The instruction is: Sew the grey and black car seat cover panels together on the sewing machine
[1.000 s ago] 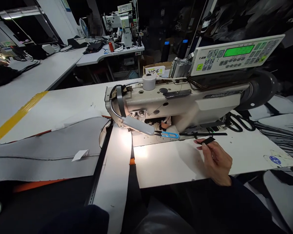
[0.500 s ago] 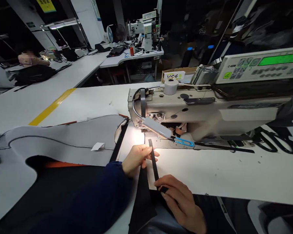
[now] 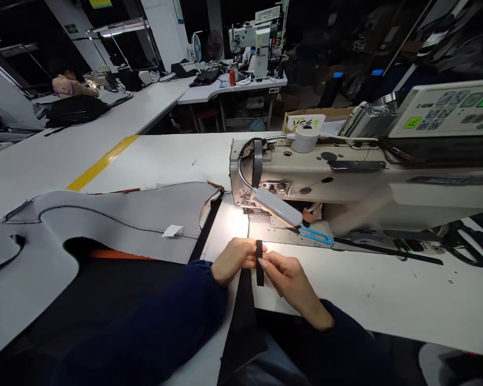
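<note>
My left hand (image 3: 234, 259) and my right hand (image 3: 290, 279) meet in front of the sewing machine (image 3: 346, 177), both pinching a short black strap (image 3: 260, 262) that stands folded between the fingertips. A black fabric panel (image 3: 243, 321) runs from under my hands toward me. The lit needle area (image 3: 247, 212) lies just beyond the strap. Blue thread snips (image 3: 316, 236) rest on the machine bed to the right.
A large grey fabric piece (image 3: 116, 220) with a small white tag (image 3: 172, 231) spreads left on the white table (image 3: 386, 295). The machine's control panel (image 3: 446, 110) sits upper right. Black scissors (image 3: 467, 249) lie far right. Another person (image 3: 70, 86) and more machines are at the back.
My right hand moved up from the table edge to meet the left hand. The long strap is now folded short between both hands. The view shifted slightly left.
</note>
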A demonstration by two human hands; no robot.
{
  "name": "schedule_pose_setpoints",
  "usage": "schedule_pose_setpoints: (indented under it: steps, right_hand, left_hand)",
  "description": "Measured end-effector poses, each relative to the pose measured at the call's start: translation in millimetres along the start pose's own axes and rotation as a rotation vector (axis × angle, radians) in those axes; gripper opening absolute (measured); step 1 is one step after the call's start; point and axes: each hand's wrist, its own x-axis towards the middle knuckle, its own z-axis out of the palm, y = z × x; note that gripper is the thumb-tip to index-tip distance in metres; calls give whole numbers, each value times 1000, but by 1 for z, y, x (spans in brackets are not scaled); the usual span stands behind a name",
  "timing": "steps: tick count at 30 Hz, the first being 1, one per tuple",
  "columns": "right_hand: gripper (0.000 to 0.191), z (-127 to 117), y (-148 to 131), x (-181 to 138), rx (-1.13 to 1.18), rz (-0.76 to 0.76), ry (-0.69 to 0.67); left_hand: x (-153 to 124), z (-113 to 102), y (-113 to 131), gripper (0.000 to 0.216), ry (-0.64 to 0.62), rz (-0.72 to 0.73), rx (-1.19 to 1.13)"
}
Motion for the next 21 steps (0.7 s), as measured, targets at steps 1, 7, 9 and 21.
schedule_pose_setpoints:
  steps: [1, 7, 9, 21]
  right_hand:
    - [38, 0, 0, 1, 4, 14, -7]
    - [40, -2, -2, 2, 7, 15, -55]
    - [40, -3, -4, 3, 8, 17, -66]
    - [10, -8, -12, 10, -354, -463, 242]
  left_hand:
    - [-1, -1, 1, 27, -2, 4, -7]
    - [2, -1, -1, 26, -19, 14, 53]
    - [4, -2, -3, 22, -28, 22, 75]
    - [-18, 1, 18, 21, 87, 450, 1256]
